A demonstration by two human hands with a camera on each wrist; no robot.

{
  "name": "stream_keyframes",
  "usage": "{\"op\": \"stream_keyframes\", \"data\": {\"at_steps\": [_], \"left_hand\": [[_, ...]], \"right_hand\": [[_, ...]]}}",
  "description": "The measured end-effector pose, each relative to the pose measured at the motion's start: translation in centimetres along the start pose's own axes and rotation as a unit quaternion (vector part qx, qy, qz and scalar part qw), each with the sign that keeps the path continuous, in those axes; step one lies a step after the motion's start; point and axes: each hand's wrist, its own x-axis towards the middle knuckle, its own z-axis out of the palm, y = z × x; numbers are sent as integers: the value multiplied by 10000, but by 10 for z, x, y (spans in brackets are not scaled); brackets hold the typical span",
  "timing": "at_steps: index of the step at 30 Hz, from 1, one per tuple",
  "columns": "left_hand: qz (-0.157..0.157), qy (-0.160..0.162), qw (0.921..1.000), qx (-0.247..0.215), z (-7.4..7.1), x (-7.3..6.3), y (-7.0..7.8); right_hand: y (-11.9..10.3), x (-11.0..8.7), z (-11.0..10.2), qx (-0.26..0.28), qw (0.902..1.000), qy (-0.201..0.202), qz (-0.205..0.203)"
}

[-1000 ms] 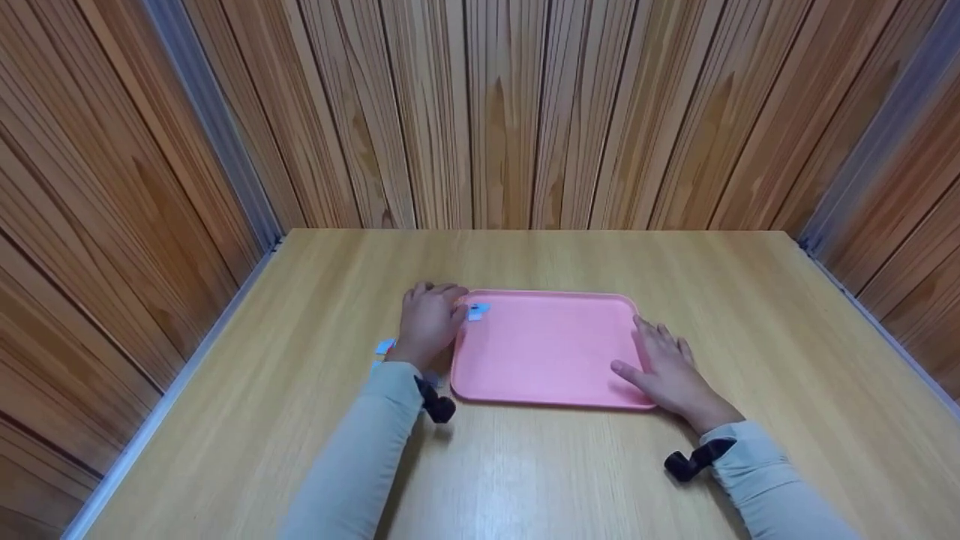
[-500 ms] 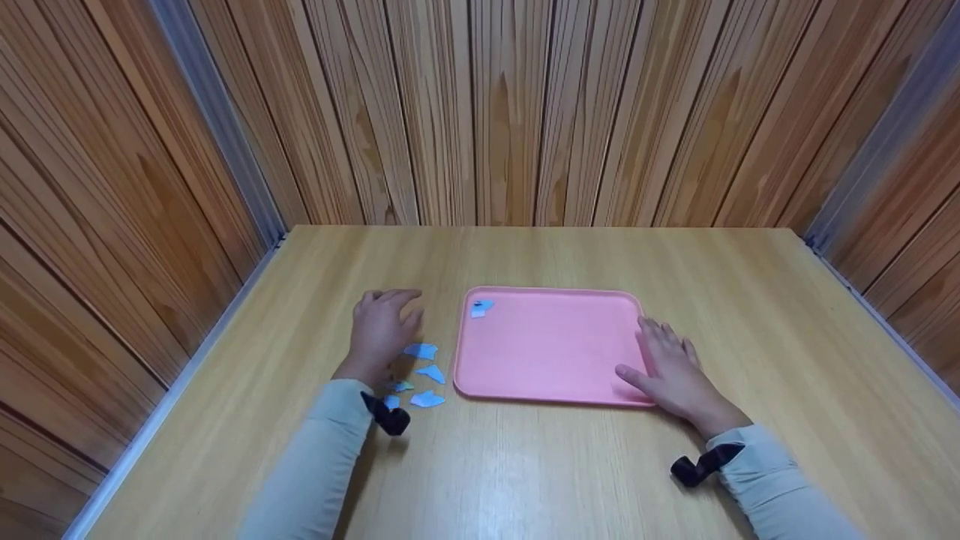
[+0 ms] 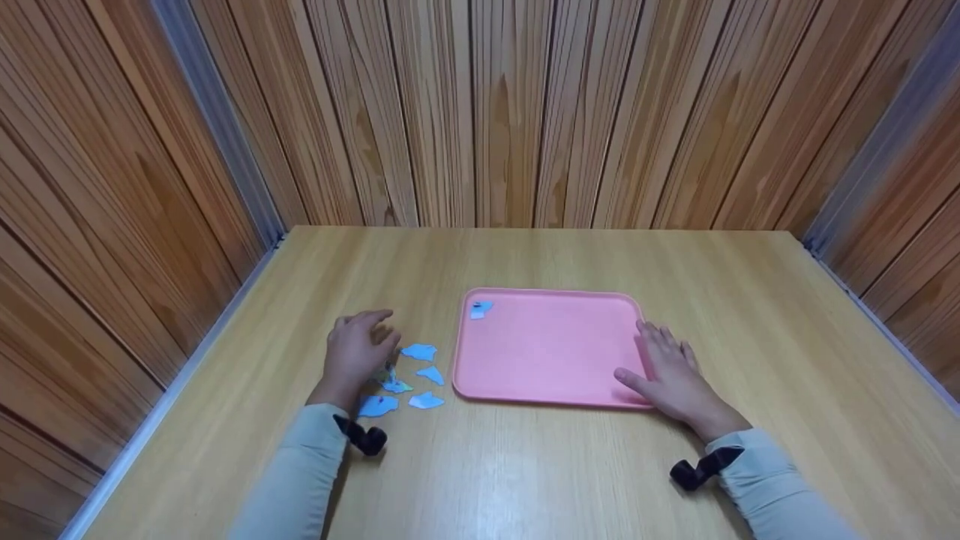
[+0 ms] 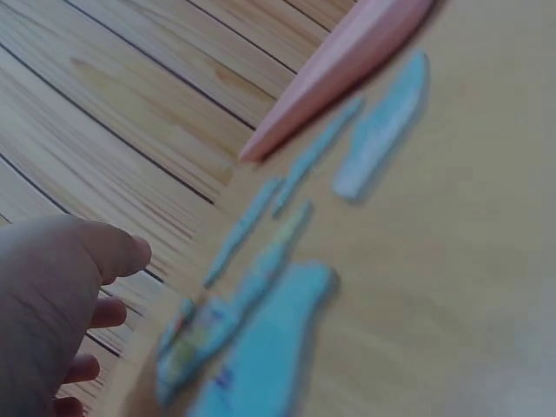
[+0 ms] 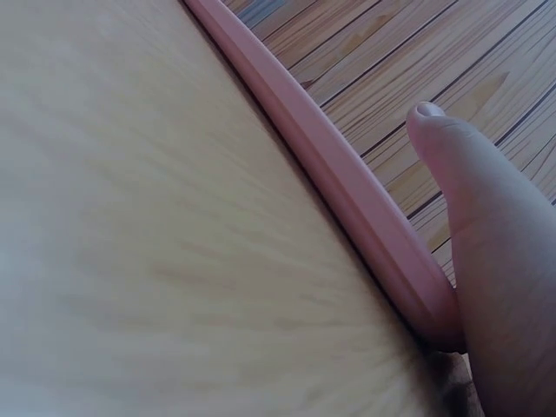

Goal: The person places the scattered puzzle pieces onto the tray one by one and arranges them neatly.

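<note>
My left hand (image 3: 356,352) hovers at the left of the table among several flat, irregular light-blue pieces, fingers loosely curved and nothing between them. Some of these carry small printed marks, such as the large blue piece (image 4: 271,343) and the patterned piece (image 4: 234,304) in the left wrist view. Part of the group is hidden by the hand. My right hand (image 3: 671,373) rests along the right rim of a pink tray (image 3: 555,345), fingers extended and thumb over its inside. A small blue piece with a dark mark (image 3: 480,309) lies in the tray's far left corner.
The tray sits mid-table on a light wooden tabletop (image 3: 540,472), just right of the loose pieces. Wood-panelled walls (image 3: 502,112) enclose the table at the back and both sides. A black wrist camera (image 3: 367,439) hangs under the left cuff.
My left hand has drawn away from the tray's far left corner, leftward and toward me, uncovering the loose blue pieces. The right hand stays at the tray's right rim.
</note>
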Motion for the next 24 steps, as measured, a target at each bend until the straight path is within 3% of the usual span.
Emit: {"op": "stream_keyframes", "data": {"at_steps": [10, 24], "left_hand": [[-338, -210, 9982, 441, 1, -11, -15], [-103, -108, 9974, 708, 4, -10, -10]], "right_hand": [[-1, 0, 2, 43, 10000, -3, -28], [0, 2, 1, 36, 10000, -6, -36]]}}
